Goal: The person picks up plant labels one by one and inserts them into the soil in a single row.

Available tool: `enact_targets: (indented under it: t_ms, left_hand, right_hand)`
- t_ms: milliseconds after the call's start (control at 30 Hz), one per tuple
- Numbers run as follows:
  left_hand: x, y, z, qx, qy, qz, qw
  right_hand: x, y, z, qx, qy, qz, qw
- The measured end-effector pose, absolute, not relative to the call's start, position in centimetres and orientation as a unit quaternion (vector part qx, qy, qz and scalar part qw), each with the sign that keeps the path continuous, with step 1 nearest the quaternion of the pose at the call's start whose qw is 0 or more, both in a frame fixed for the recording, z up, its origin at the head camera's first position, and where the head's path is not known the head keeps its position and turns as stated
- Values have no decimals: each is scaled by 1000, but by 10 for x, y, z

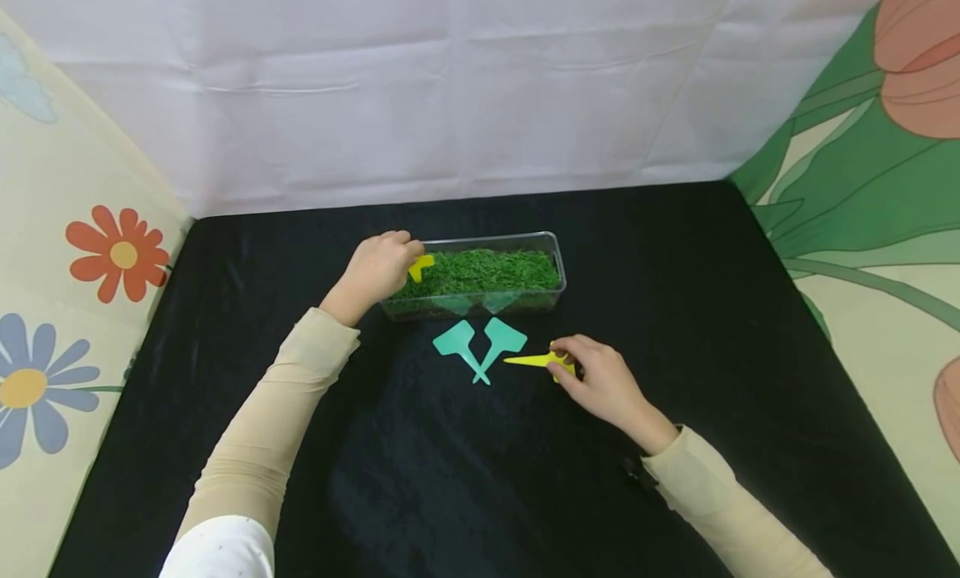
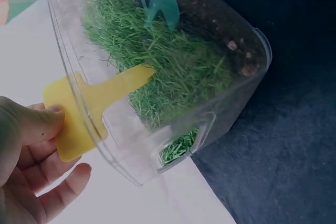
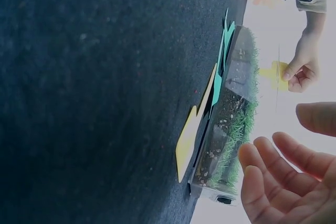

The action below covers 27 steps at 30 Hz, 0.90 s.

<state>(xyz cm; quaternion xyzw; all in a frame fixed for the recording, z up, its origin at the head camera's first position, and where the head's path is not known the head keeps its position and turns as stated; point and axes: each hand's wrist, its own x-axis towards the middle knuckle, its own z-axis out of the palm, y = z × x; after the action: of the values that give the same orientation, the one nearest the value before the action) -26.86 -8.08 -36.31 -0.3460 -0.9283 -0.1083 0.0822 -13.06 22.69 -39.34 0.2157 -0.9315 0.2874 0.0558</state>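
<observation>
My left hand (image 1: 378, 265) is at the left end of a clear plastic box (image 1: 525, 303) of green grass (image 1: 491, 269). Thumb and fingers pinch the broad head of a yellow T-shaped plant label (image 2: 79, 114). Its stem points down into the grass, where the tip is hidden. Over the black cloth, my right hand (image 1: 600, 386) hovers around the head of a second yellow plant label (image 3: 189, 140). The right wrist view shows that label lying on the cloth, apart from the loosely bent fingers (image 3: 294, 156). Two teal plant labels (image 1: 456, 339) lie with stems crossed before the box.
Black cloth (image 1: 420, 478) covers the table. A white sheet (image 1: 450, 103) hangs behind it, with flower-printed panels (image 1: 45, 228) at the sides. Soil and small stones (image 3: 223, 124) show through the box wall.
</observation>
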Motion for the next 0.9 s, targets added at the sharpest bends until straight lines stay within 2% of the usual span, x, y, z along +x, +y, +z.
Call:
enact_targets:
  t_ms: [500, 900]
  left_hand:
    - [-268, -78, -362, -324, -937, -117, 61]
    - [-270, -84, -357, -296, -949, -108, 20]
  right_hand:
    - [-131, 226, -395, 218, -931, 288, 50]
    - [-131, 229, -393, 220, -930, 289, 50]
